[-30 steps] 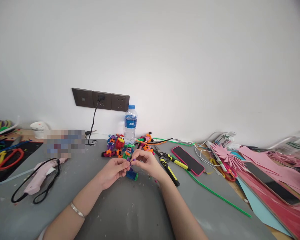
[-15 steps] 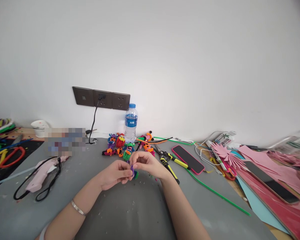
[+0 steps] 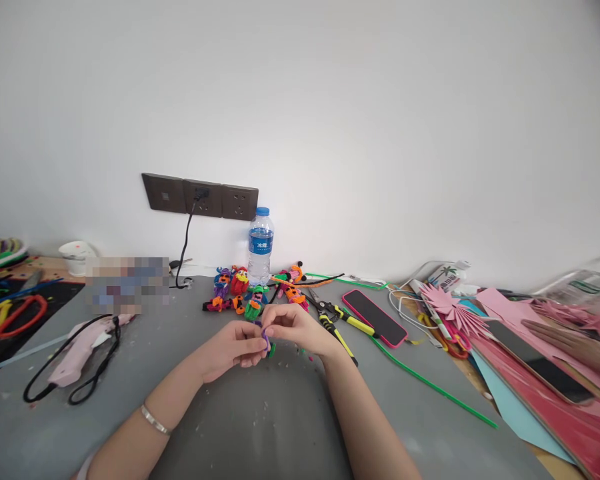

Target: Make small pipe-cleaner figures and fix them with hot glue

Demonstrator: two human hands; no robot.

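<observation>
A short length of purple pipe cleaner (image 3: 266, 339) is pinched between both hands above the grey mat. My left hand (image 3: 233, 348) is closed, its thumb and fingertips on the purple piece. From the other side, my right hand (image 3: 293, 328) grips the same piece with thumb and index finger. A green fuzzy bit (image 3: 272, 350) shows just below the fingertips; whether it joins the purple part I cannot tell. Right behind the hands lie several small fuzzy figures, among them a green one (image 3: 255, 305), a red one (image 3: 239, 280) and a purple one (image 3: 223, 283).
Yellow-black pliers (image 3: 338, 333), a pink-cased phone (image 3: 375, 318) and a green pipe cleaner (image 3: 433, 385) lie to the right. A water bottle (image 3: 261, 245) stands against the wall. A pink corded glue gun (image 3: 77, 353) is at left. Another person's hand (image 3: 575, 343) rests on pink paper.
Another person's hand has come further into view over the pink paper at the right. My hands stay almost where they were, still pinching the purple pipe cleaner, with a slight shift at the fingertips.
</observation>
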